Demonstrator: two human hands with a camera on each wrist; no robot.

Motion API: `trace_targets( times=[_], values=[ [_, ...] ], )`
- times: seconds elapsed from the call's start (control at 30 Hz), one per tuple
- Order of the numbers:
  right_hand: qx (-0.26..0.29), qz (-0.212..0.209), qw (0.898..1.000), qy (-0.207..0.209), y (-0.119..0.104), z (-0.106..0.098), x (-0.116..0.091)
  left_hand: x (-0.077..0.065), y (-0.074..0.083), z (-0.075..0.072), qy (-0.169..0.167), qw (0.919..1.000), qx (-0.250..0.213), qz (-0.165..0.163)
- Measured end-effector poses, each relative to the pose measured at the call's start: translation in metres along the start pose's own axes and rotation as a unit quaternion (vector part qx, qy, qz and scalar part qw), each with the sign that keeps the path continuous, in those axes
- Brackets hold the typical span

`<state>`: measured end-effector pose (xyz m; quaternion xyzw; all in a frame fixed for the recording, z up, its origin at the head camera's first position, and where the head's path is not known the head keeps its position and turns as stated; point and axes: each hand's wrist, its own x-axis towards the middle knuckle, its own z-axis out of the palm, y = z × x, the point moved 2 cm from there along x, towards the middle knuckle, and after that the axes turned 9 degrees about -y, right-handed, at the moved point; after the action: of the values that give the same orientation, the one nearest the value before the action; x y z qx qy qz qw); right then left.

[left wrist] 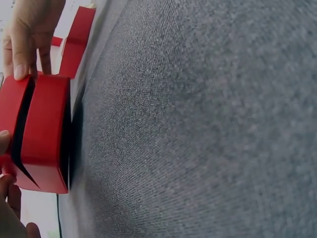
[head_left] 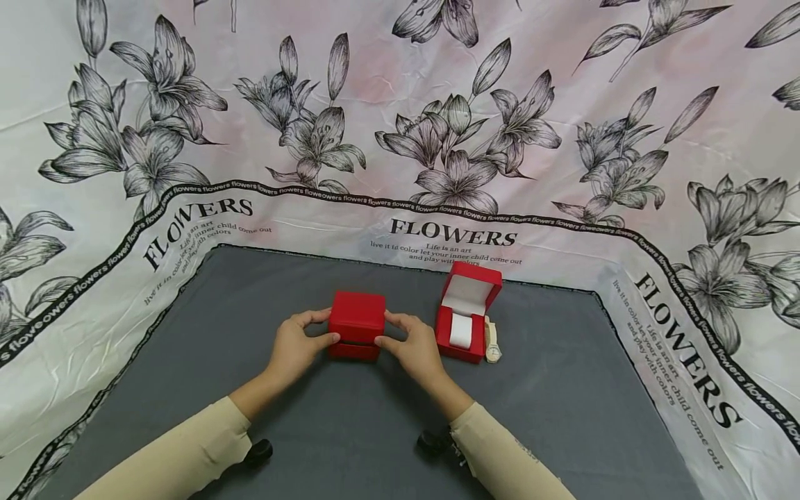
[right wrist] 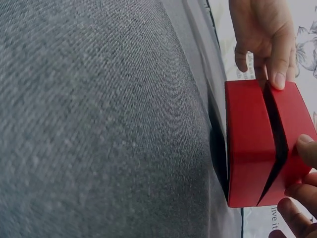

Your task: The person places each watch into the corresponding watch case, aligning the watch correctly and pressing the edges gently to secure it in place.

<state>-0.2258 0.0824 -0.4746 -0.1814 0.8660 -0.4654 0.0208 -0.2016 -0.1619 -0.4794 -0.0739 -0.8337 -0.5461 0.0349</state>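
Observation:
A red gift box (head_left: 357,318) sits in the middle of the grey cloth. Its lid (right wrist: 296,119) is slightly raised, with a dark gap between it and the base (right wrist: 250,144). My left hand (head_left: 294,349) grips the lid's left side between thumb and fingers. On the opposite side my right hand (head_left: 415,347) pinches the lid in the same way. Whatever lies inside this box is hidden. To the right stands a second red box (head_left: 444,330) with its lid up, showing a white cushion (head_left: 461,331). A cream-strapped wristwatch (head_left: 493,348) lies against that box's right side.
Grey cloth (head_left: 550,389) covers the work surface, bordered by white fabric with printed flowers and lettering (head_left: 453,231). Dark objects (head_left: 431,444) show by both sleeves, one near each wrist.

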Motion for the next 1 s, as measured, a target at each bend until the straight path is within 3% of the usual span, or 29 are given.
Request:
trace_targets(
  times=[0.27,0.5,0.8,1.0],
  values=[
    [-0.001,-0.001,1.0,0.002,0.004,0.001,0.003,0.004,-0.005,-0.001,-0.003,1.0,0.005,-0.002],
    [0.005,0.002,1.0,0.006,0.008,0.001,0.012,0.015,-0.01,0.0,0.0,0.9994,0.034,-0.007],
    [0.009,-0.003,1.0,0.005,0.013,0.002,0.026,0.03,-0.016,0.001,0.0,0.9999,-0.003,-0.012],
    [0.01,0.004,1.0,0.006,0.014,0.002,0.033,0.039,-0.017,0.001,-0.004,0.9999,-0.001,-0.017]
  ],
)
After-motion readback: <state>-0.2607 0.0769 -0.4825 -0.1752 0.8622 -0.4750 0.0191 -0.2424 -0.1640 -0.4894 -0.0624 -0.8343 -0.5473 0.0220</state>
